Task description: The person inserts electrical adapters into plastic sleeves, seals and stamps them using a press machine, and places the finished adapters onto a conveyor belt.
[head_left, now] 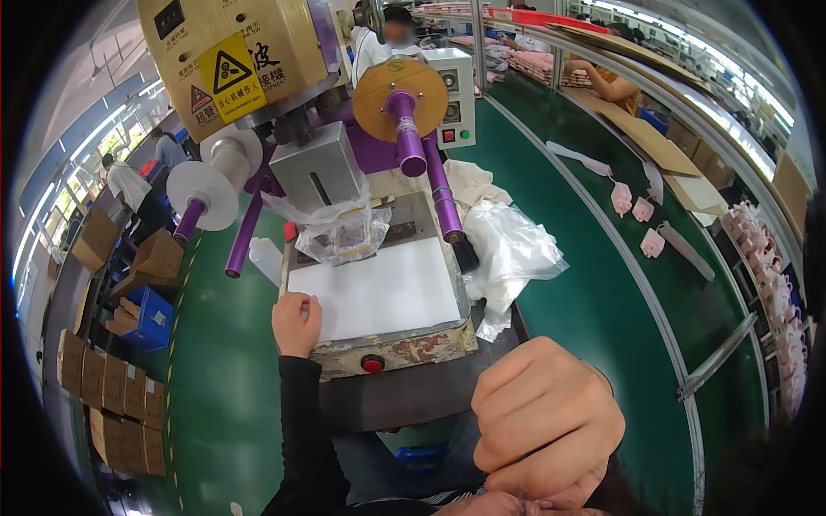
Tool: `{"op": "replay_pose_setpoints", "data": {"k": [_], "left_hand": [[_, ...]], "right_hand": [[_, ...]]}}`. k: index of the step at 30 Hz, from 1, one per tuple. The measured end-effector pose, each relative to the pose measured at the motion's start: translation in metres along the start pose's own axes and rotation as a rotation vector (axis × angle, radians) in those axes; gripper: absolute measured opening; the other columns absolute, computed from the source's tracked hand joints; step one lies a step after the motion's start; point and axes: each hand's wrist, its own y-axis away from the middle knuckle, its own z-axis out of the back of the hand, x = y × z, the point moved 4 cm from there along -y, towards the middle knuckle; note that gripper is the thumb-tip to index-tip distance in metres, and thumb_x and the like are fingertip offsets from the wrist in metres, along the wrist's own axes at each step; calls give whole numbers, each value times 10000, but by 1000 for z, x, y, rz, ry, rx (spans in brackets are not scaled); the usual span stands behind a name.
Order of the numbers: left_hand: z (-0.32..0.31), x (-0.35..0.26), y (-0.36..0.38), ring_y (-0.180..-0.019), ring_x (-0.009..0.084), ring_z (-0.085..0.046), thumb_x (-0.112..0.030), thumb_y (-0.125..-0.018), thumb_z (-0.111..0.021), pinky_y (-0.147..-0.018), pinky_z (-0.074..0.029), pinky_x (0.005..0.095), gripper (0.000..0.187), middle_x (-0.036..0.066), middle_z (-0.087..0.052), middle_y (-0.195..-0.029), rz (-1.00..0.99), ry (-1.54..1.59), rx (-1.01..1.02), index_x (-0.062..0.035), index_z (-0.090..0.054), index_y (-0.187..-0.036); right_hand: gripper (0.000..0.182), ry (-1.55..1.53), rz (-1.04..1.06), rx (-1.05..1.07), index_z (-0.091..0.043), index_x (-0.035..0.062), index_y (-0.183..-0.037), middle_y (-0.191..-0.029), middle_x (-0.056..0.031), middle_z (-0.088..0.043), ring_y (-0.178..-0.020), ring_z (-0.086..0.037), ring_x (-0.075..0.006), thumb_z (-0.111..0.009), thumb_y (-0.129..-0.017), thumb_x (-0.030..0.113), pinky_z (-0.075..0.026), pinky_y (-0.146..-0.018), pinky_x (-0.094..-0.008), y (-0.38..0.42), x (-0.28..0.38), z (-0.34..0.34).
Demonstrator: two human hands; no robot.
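My left hand (297, 325), in a black sleeve, rests at the left edge of the white sheet (387, 288) on the machine's worn base. Its fingers are curled; whatever they may hold is hidden. Close to the camera at lower right, my right hand (549, 417) is closed, knuckles up, with its fingertips and any held item out of sight. Clear plastic film (340, 236) bunches around a small frame under the metal press head (317, 168), behind the sheet. The base's front carries a red button (372, 363).
Purple rollers (443, 202) jut toward me. Crumpled clear plastic (512, 249) hangs at the base's right. Pink pieces (621, 198) lie on the green conveyor. Cardboard boxes (107, 383) and a blue crate (153, 320) stand at left. Other people are farther back.
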Motion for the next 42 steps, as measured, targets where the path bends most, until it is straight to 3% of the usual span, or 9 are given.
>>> {"op": "replay_pose_setpoints", "data": {"k": [7, 11, 14, 15, 19, 22, 30, 34, 42], "left_hand": [[-2, 2, 0, -729, 291, -591, -135, -853, -723, -685, -438, 423, 152, 73, -616, -760, -3, 3, 0, -58, -626, -765], [-1, 2, 1, -727, 291, -590, -134, -851, -723, -685, -438, 425, 149, 71, -616, -758, -7, 7, 3, -60, -626, -764], [-1, 2, 1, -725, 291, -589, -134, -848, -723, -686, -437, 426, 149, 68, -612, -754, -4, 5, -3, -63, -625, -762], [0, 2, 0, -724, 289, -589, -133, -846, -724, -685, -436, 424, 148, 65, -611, -750, -7, 7, -2, -66, -624, -760], [0, 3, 0, -719, 280, -588, -129, -838, -728, -681, -432, 419, 146, 55, -605, -741, -5, 20, -25, -75, -621, -754], [0, 4, 0, -712, 272, -587, -126, -832, -732, -678, -428, 414, 146, 48, -602, -736, -10, 35, -24, -82, -621, -748], [3, 1, -1, -678, 257, -589, -131, -820, -742, -674, -422, 404, 161, 37, -602, -726, -36, 39, -52, -88, -614, -732], [5, 0, -1, -675, 254, -594, -136, -818, -744, -666, -423, 405, 166, 36, -603, -719, -49, 37, -58, -89, -614, -727], [3, 2, -1, -679, 254, -593, -137, -819, -743, -666, -423, 407, 166, 34, -597, -711, -41, 43, -41, -93, -614, -722]], "right_hand": [[42, 8, 4, -21, -662, 156, -702, -689, 29, -591, -515, -558, -166, -673, -692, 195, -360, -430, -303, -1, -3, 5], [96, 162, 75, 184, -674, 125, -732, -694, -19, -619, -555, -601, -226, -690, -744, 219, -414, -464, -342, -7, -16, 21], [331, -76, -41, 278, -689, -20, -749, -664, -69, -588, -440, -465, -181, -551, -952, 202, -357, -439, -295, -4, -20, 7], [331, -80, -41, 278, -689, -20, -749, -664, -69, -588, -440, -465, -181, -551, -952, 202, -357, -439, -295, -3, -21, 6], [333, -25, -85, 475, -691, -34, -912, -829, -109, -641, -553, -554, -227, -615, -931, 290, -446, -518, -330, 0, -28, -3], [431, -245, -273, 851, -634, -54, -1129, -1034, -155, -637, -804, -621, -272, -657, -917, 320, -504, -704, -365, 8, -25, -26], [246, -382, -101, 752, -666, 41, -802, -735, -150, -657, -678, -639, -409, -701, -842, 281, -500, -592, -481, 19, 9, -58], [237, -350, -221, 934, -648, 38, -780, -729, -150, -655, -673, -638, -409, -687, -850, 261, -492, -580, -486, 30, 3, -59], [247, -353, -281, 869, -629, 32, -753, -719, -154, -651, -666, -639, -406, -662, -870, 247, -480, -564, -490, 19, 5, -53]]}}
